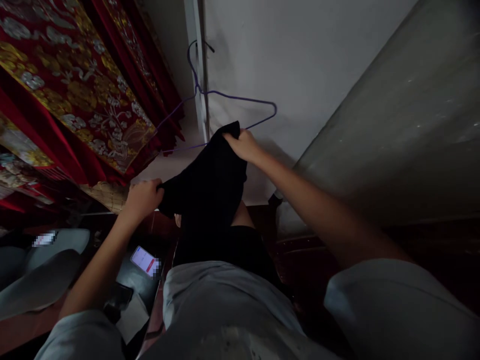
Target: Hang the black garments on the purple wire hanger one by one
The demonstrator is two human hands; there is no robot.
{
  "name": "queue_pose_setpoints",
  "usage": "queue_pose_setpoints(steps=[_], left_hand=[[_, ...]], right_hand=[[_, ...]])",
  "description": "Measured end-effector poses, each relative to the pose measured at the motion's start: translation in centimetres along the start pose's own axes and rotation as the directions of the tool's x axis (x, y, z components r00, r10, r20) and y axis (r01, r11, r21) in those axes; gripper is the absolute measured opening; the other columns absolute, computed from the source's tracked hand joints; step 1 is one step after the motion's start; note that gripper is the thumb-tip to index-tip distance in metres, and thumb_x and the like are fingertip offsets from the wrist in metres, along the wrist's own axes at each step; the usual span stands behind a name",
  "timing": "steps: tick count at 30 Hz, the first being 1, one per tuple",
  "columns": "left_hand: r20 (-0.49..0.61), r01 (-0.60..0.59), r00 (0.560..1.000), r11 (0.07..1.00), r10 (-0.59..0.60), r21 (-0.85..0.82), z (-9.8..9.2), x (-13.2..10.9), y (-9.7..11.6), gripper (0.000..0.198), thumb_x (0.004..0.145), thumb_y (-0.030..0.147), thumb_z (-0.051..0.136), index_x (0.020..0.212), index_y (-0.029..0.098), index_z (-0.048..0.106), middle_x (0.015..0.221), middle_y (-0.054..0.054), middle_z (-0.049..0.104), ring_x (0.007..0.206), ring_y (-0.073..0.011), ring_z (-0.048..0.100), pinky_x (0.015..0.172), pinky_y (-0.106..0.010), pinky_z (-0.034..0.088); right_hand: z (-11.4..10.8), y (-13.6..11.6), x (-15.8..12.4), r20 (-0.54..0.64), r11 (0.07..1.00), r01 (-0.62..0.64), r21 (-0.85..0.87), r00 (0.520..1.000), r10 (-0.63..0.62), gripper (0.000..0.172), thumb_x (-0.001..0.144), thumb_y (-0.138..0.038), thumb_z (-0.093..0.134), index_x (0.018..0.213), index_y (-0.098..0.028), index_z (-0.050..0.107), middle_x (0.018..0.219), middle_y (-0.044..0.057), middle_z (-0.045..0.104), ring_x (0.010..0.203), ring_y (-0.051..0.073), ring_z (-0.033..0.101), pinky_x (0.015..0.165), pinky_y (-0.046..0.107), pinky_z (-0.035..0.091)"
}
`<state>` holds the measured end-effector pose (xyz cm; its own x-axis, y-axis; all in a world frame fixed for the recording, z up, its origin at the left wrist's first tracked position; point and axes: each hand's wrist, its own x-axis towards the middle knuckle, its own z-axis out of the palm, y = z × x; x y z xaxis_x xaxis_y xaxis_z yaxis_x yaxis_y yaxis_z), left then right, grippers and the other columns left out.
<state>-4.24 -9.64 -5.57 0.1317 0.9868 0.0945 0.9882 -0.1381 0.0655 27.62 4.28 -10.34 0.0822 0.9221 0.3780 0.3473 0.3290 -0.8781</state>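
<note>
A black cloth garment (210,175) is stretched between my two hands in front of my body. My left hand (145,197) is closed on its left edge, lower down. Higher up, my right hand (243,145) pinches the top right corner. Just behind the cloth a thin purple wire hanger (240,98) hangs by its hook from a pale upright post (202,75). The cloth hides part of the hanger's lower bar, so I cannot tell whether they touch.
Red curtains with gold and silver patterns (86,95) hang at the upper left. A lit phone (145,261) lies on a dark seat (140,287) at the lower left. A grey covered panel (405,130) leans at the right, beside a pale wall (285,50).
</note>
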Motion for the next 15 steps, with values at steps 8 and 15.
queue_pose_setpoints(steps=[8,15], left_hand=[[-0.313,-0.253,0.94,0.888,0.133,-0.384,-1.1,5.2,-1.5,0.011,0.079,0.011,0.071,0.076,0.016,0.062,0.118,-0.014,0.065,0.135,-0.04,0.051,0.121,-0.064,0.032],[-0.485,-0.457,0.867,0.576,0.118,-0.677,-5.5,9.8,2.8,0.019,0.086,0.002,0.062,0.101,0.015,0.064,0.112,-0.005,0.068,0.127,-0.0255,0.058,0.119,-0.046,0.042]], right_hand=[[-4.4,-3.7,-1.5,-0.015,0.99,0.066,-0.121,0.998,-0.069,0.034,0.081,-0.023,0.073,0.06,-0.023,0.046,0.054,-0.001,0.035,0.065,0.018,0.052,0.061,0.031,0.045],[-5.2,-5.3,-3.7,0.037,0.986,0.082,-0.142,0.996,-0.078,0.027,0.088,-0.027,0.071,0.065,-0.021,0.056,0.062,0.002,0.056,0.071,0.021,0.063,0.068,0.034,0.055]])
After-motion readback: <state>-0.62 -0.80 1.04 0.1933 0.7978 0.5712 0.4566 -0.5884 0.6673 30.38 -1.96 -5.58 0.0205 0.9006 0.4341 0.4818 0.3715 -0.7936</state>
